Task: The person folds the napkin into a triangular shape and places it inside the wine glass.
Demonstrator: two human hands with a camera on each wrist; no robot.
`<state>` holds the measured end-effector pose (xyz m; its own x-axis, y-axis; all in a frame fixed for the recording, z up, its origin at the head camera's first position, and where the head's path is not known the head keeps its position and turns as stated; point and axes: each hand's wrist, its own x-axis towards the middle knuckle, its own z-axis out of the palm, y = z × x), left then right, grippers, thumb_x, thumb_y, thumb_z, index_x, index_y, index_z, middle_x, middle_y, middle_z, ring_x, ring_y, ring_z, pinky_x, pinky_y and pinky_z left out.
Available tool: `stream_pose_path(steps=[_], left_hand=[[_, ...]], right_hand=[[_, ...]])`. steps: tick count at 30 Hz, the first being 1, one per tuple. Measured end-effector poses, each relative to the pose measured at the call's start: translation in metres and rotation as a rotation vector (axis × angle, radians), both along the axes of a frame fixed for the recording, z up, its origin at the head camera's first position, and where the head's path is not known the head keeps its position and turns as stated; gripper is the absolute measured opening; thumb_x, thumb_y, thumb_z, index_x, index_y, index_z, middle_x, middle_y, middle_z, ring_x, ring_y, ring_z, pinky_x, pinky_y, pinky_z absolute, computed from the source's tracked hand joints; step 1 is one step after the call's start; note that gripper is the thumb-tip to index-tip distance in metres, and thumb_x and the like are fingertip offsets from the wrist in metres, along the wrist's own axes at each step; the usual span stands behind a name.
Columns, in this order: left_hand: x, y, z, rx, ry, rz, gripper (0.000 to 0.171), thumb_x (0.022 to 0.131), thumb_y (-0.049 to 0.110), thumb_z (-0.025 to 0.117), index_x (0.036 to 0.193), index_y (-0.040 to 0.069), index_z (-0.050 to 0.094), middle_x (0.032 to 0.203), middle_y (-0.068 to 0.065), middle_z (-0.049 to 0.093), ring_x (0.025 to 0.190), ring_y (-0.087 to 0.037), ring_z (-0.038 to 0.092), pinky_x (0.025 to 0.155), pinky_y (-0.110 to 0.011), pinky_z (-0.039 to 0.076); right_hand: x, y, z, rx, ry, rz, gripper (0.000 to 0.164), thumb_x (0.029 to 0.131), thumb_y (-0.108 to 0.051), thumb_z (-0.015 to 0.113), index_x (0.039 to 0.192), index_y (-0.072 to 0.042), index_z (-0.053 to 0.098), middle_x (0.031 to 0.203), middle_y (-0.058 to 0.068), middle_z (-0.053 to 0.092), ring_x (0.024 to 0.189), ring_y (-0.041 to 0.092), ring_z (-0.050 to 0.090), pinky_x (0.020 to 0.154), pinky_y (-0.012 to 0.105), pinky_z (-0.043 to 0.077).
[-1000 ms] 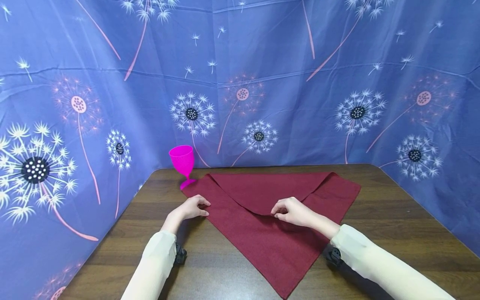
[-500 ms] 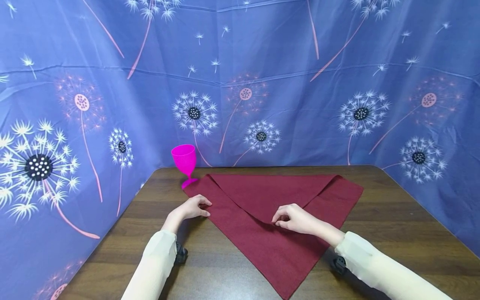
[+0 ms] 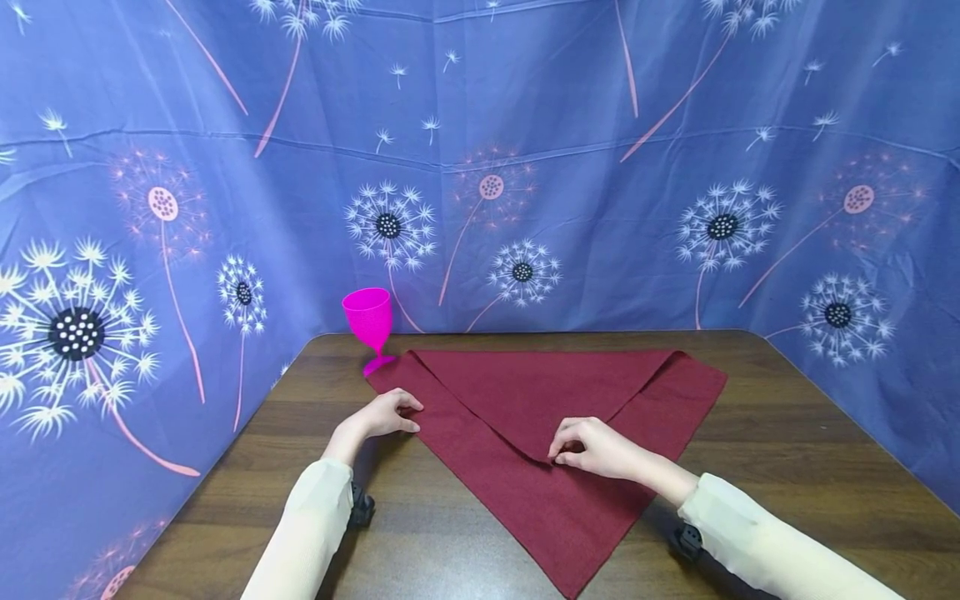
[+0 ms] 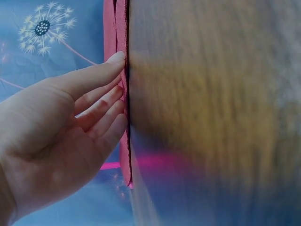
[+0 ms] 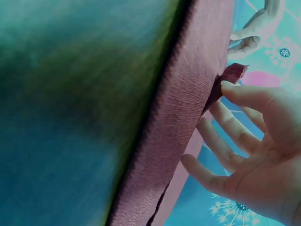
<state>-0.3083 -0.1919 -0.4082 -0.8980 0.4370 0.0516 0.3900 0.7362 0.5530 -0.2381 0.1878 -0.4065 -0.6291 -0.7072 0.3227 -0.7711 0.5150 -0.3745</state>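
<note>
A dark red cloth napkin [image 3: 480,483] lies on the table, its far part folded over toward me as a triangular flap [image 3: 517,387]. My right hand [image 3: 596,450] pinches the tip of this flap between thumb and fingers, close over the lower layer. In the right wrist view the raised cloth tip [image 5: 233,72] shows at the thumb, with the other fingers spread along the fabric. My left hand [image 3: 384,414] rests at the napkin's left edge, its fingertips touching the cloth; in the left wrist view its fingers [image 4: 101,77] are loosely extended against the edge.
A bright pink goblet [image 3: 369,317] stands upright at the back left, its foot beside the napkin's left corner. The brown wooden table [image 3: 420,533] reaches back to a blue curtain [image 3: 600,208] printed with dandelions.
My right hand has drawn the flap's tip toward me and slightly down, so the flap covers more of the lower layer. My left hand has stayed at the left edge.
</note>
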Motion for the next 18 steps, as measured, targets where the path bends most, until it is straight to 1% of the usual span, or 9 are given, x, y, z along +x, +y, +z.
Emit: stream_pose_path(steps=[8, 11, 14, 18], left_hand=[[-0.001, 0.003, 0.0, -0.004, -0.008, -0.002, 0.033, 0.077, 0.008, 0.074, 0.108, -0.003, 0.066, 0.11, -0.014, 0.058, 0.107, -0.031, 0.056, 0.095, -0.042, 0.044], [-0.002, 0.004, 0.001, 0.0, -0.024, 0.014, 0.033, 0.079, 0.007, 0.073, 0.11, -0.003, 0.065, 0.113, -0.015, 0.057, 0.111, -0.031, 0.053, 0.098, -0.043, 0.042], [-0.004, 0.004, 0.002, -0.01, -0.02, 0.01, 0.034, 0.079, 0.007, 0.071, 0.111, -0.004, 0.064, 0.114, -0.017, 0.056, 0.113, -0.033, 0.051, 0.099, -0.045, 0.04], [-0.007, 0.004, 0.001, -0.019, -0.012, 0.003, 0.035, 0.081, 0.008, 0.07, 0.112, -0.005, 0.063, 0.117, -0.018, 0.055, 0.115, -0.034, 0.05, 0.1, -0.046, 0.039]], right_hand=[[-0.002, 0.002, -0.001, 0.02, 0.02, -0.006, 0.008, 0.079, -0.006, 0.071, 0.082, -0.013, 0.073, 0.081, -0.004, 0.068, 0.079, 0.008, 0.062, 0.072, 0.025, 0.05], [-0.005, 0.001, 0.0, 0.015, 0.027, -0.006, 0.007, 0.079, -0.006, 0.071, 0.082, -0.012, 0.073, 0.08, -0.003, 0.069, 0.079, 0.009, 0.063, 0.072, 0.025, 0.05], [-0.008, 0.001, 0.0, 0.007, 0.043, -0.01, 0.006, 0.078, -0.007, 0.071, 0.082, -0.011, 0.073, 0.079, -0.002, 0.07, 0.078, 0.009, 0.064, 0.072, 0.025, 0.051], [-0.014, 0.001, -0.002, 0.001, 0.033, -0.042, 0.007, 0.078, -0.007, 0.071, 0.082, -0.012, 0.073, 0.079, -0.002, 0.07, 0.078, 0.009, 0.064, 0.072, 0.026, 0.051]])
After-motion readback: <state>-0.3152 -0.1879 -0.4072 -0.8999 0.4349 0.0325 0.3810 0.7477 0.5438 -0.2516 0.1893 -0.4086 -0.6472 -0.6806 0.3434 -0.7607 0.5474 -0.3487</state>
